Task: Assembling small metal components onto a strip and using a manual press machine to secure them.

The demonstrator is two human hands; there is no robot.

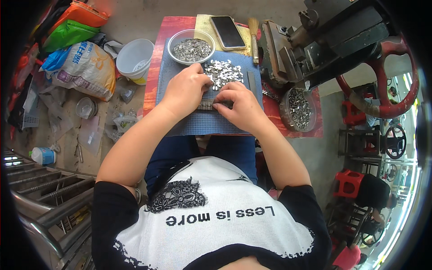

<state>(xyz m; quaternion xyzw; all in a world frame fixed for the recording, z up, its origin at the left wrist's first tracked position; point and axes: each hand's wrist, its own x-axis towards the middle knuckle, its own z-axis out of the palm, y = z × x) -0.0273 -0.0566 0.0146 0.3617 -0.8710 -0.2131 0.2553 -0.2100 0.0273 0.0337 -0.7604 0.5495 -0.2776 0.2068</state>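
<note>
Both my hands are close together over a blue textured mat [180,123] on a small table. Between them lies a narrow grey metal block [206,105] with a row of small divisions. My left hand [189,86] is closed, fingertips pinched beside the block's left part; what they hold is hidden. The thumb and fingers of my right hand [240,102] close around the block's right end, which they partly cover. Just beyond my fingers spreads a loose pile of small shiny metal pieces [223,72]. A clear round bowl [191,45] of similar pieces stands behind my left hand.
A phone [227,32] on yellow cloth and a brush [254,38] lie at the far edge. A flat metal bar [251,82] rests right of the pile. Another tub of metal parts [298,110] stands right, near a machine with a red handwheel [382,85]. A white bucket [135,60] stands left.
</note>
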